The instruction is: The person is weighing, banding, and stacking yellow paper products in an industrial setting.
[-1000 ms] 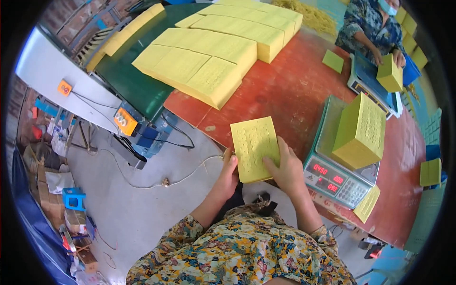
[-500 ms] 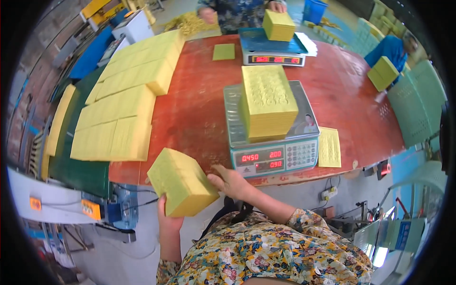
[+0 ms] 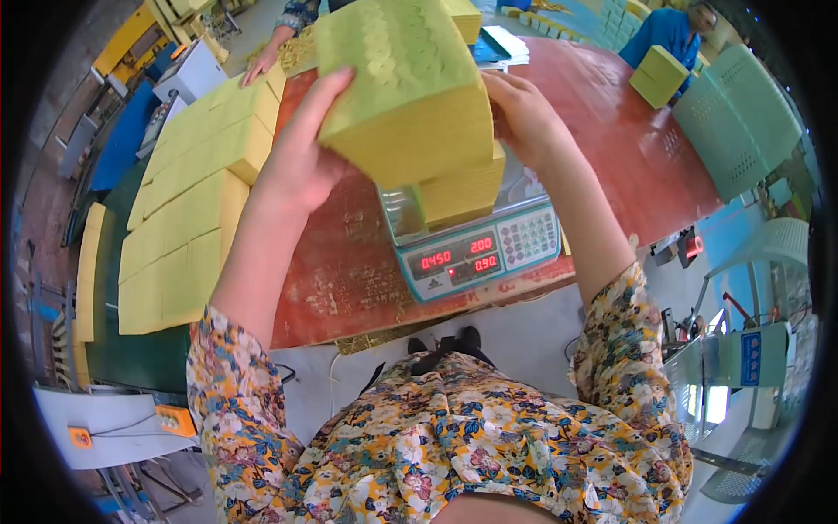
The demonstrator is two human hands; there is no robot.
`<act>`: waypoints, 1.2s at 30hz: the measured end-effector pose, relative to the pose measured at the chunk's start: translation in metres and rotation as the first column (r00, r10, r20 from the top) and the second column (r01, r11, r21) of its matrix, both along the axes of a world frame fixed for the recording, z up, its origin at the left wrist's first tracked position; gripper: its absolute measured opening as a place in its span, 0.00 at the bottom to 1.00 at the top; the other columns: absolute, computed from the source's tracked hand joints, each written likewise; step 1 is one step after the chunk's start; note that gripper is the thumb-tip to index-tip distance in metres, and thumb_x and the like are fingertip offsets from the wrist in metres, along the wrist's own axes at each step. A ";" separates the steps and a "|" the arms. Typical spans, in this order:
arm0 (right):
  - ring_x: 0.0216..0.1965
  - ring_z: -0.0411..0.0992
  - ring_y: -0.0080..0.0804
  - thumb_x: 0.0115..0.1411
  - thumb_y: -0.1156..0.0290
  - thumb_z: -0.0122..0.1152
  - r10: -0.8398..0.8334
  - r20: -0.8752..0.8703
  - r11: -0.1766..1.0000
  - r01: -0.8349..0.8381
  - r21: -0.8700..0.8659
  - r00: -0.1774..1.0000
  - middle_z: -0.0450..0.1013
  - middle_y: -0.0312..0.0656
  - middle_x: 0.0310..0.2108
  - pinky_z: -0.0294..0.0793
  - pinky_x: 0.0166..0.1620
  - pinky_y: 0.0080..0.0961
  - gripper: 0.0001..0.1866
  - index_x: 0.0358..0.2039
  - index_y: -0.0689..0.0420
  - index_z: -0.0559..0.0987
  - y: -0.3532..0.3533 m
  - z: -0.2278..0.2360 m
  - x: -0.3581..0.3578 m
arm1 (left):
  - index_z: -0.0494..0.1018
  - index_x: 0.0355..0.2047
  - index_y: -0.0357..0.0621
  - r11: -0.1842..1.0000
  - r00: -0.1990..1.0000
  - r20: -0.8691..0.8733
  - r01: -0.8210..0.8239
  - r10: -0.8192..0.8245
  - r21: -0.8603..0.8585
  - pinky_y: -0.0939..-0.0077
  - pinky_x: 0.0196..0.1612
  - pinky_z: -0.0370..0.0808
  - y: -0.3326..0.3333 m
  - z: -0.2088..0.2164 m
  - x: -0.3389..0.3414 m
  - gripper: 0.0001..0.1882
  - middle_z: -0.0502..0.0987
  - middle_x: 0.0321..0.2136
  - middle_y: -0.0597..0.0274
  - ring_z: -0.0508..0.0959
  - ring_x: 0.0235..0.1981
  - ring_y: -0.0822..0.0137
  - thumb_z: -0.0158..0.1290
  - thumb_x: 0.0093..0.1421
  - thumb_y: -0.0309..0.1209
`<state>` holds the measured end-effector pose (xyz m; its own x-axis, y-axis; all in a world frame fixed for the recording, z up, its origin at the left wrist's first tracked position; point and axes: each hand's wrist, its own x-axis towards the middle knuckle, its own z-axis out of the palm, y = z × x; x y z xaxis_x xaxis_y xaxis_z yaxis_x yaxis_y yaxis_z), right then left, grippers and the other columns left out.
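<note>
Raised before me is a thick block of stacked yellow paper sheets (image 3: 406,131), its top embossed with a pattern. My left hand (image 3: 305,162) grips its left side, thumb at the top edge. On the opposite side my right hand (image 3: 528,118) is closed, its fingertips partly hidden by the block. Behind and below it, another yellow paper stack (image 3: 463,194) rests on a digital scale (image 3: 480,258) with lit red digits. The held block hides much of that stack, and whether the two touch I cannot tell.
Rows of yellow paper stacks (image 3: 179,253) line the left of the red table (image 3: 340,288). A co-worker's hand (image 3: 264,63) touches their far end. A second scale (image 3: 496,48) is partly hidden. At right, a person in blue (image 3: 655,39) is beside another stack (image 3: 659,77) and a green chair (image 3: 742,122).
The block has risen from the table's front edge to above the scale. My right hand has come to its right side. Across the table, the co-worker's hand has moved to the left stacks.
</note>
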<state>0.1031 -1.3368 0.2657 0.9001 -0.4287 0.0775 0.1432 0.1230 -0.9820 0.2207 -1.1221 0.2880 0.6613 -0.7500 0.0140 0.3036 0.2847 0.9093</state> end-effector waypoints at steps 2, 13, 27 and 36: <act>0.29 0.72 0.17 0.67 0.60 0.51 -0.009 -0.024 1.000 0.009 -0.008 1.000 0.76 0.32 0.32 0.72 0.31 0.20 0.17 0.45 0.59 0.78 -0.024 -0.006 0.005 | 0.61 0.62 0.47 0.982 0.994 0.044 0.087 -0.096 0.169 0.46 0.51 0.71 -0.026 0.002 0.008 0.36 0.69 0.56 0.56 0.70 0.56 0.55 0.53 0.60 0.53; 0.31 0.74 0.26 0.65 0.58 0.52 0.075 -0.163 0.997 -0.069 0.046 0.984 0.77 0.37 0.34 0.74 0.37 0.27 0.16 0.42 0.56 0.80 -0.066 -0.045 0.011 | 0.60 0.62 0.57 0.939 0.996 0.085 -0.041 0.012 0.343 0.41 0.49 0.70 -0.064 -0.021 -0.004 0.38 0.69 0.54 0.59 0.69 0.55 0.56 0.55 0.55 0.59; 0.32 0.74 0.25 0.65 0.59 0.52 0.089 -0.117 0.991 -0.099 -0.087 0.989 0.78 0.36 0.34 0.71 0.37 0.26 0.17 0.42 0.60 0.80 -0.071 -0.062 0.019 | 0.67 0.58 0.51 0.896 0.964 0.240 -0.201 0.111 0.397 0.61 0.46 0.71 -0.066 -0.030 -0.005 0.38 0.73 0.50 0.63 0.71 0.50 0.64 0.48 0.57 0.64; 0.43 0.72 0.20 0.69 0.58 0.48 0.062 -0.062 0.925 -0.081 -0.372 0.996 0.76 0.35 0.43 0.69 0.45 0.20 0.22 0.54 0.59 0.75 -0.075 -0.087 0.007 | 0.69 0.57 0.38 0.859 0.842 0.448 -0.443 0.301 0.256 0.64 0.52 0.68 -0.074 -0.091 0.014 0.42 0.74 0.51 0.49 0.71 0.52 0.59 0.33 0.65 0.65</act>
<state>0.1097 -1.4120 0.1790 0.9339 -0.3117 0.1751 0.0985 -0.2464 -0.9641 0.2349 -1.1961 0.1968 0.8848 -0.4513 0.1161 -0.1501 -0.0402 0.9878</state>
